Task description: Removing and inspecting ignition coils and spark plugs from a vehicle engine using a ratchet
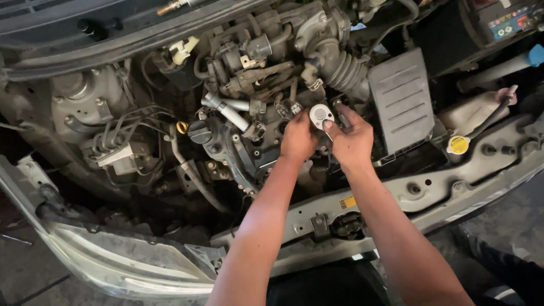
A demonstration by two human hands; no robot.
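Left hand: the left hand is over the middle of the engine, back side up, fingers bent down around something under the ratchet head; what it grips is hidden, probably the extension or socket of the tool.
Right hand: the right hand is just beside the left one, closed on the dark handle of the ratchet wrench, with the thumb on the edge of the shiny round head.
Ratchet wrench: its silver head is between the two hands, above the top of the engine, just below the ribbed black intake hose.
Left side of the hands: a black oil filler cap, a small yellow ring and a metal pipe.
Right side of the hands: a grey ribbed air filter box, and further a yellow round cap near a pale reservoir tank.
Front: both forearms pass over the grey front crossmember; a headlight is at the lower left.
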